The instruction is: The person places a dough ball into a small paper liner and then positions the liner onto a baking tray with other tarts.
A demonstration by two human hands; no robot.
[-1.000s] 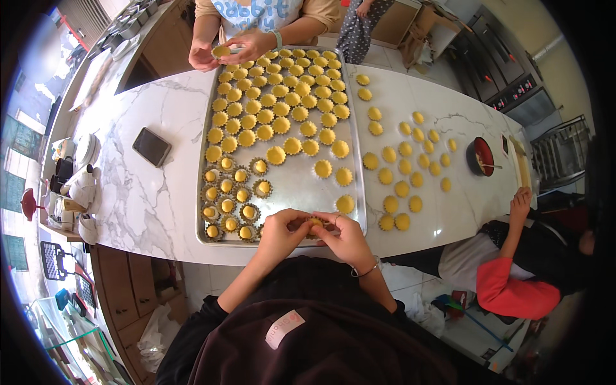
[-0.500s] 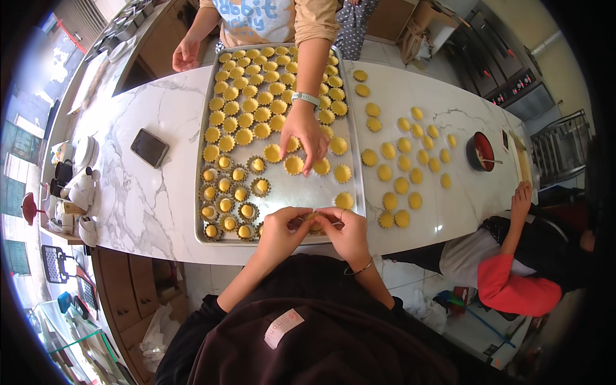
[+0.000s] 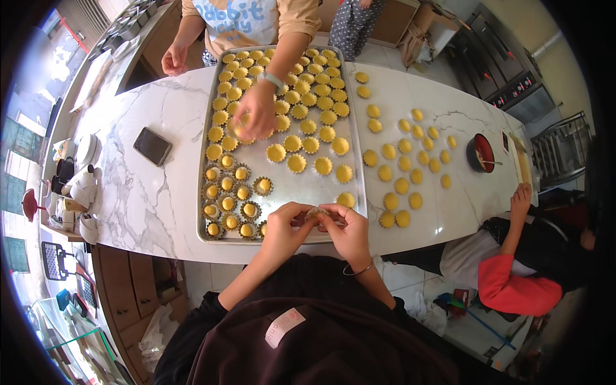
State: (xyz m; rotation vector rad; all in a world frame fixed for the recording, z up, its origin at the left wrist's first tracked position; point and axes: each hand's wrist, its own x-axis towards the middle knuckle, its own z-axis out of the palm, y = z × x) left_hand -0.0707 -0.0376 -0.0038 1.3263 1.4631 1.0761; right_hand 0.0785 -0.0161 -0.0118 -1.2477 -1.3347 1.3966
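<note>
Just above the near edge of the tray, my left hand (image 3: 287, 224) and my right hand (image 3: 348, 226) come together. Both are closed, fingers and thumbs pinching a small fluted tart tin (image 3: 316, 212). My thumbs lie over it, so the dough inside is mostly hidden. Beneath stands a large metal baking tray (image 3: 305, 189). To the left of my hands, several fluted tins with round dough balls (image 3: 247, 230) fill its near left corner. Farther back are many tins lined with yellow dough, such as a lined tart tin (image 3: 296, 163).
Across the tray, a co-worker's blurred hand (image 3: 255, 112) reaches over the tins. Flat yellow dough discs (image 3: 402, 185) lie on the marble table (image 3: 173, 205) at right, with a dark bowl (image 3: 476, 154) beyond. A phone (image 3: 152, 147) lies at left. Another person's arm (image 3: 518, 215) rests at the right edge.
The co-worker's hand has swung left and back over the tray. One tin with a dough ball has left its place beside the left group. My hands stay together, pinching the tin.
</note>
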